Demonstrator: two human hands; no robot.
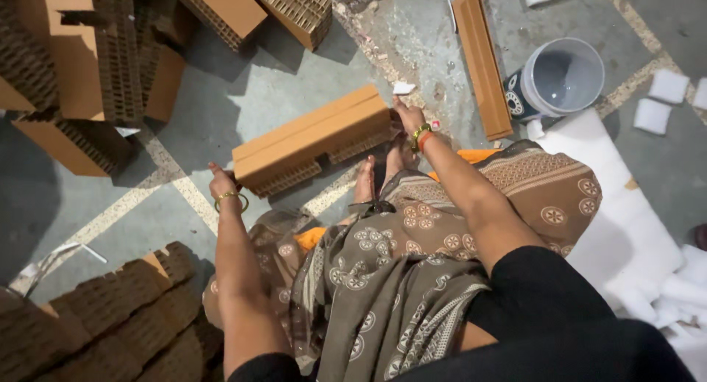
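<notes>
- Your left hand [219, 182] and right hand [407, 118] each grip one end of the honeycomb cardboard block [313, 138], so the long piece stays level between them.
- The block sits low over the concrete floor [258, 95], just ahead of your bare feet [366, 180].
- Similar blocks are stacked at your left [118, 316]; a white bucket [560, 80] stands open, well right of the block.

Your hands grip one corrugated block [313, 140] on the floor [243, 95] ahead of you: left hand [219, 182] at its near-left end, right hand [406, 117] at its far-right end. Stacked blocks [96, 58] stand far left. A narrow strip [482, 62] lies right, a bucket [563, 80] beyond it.
</notes>
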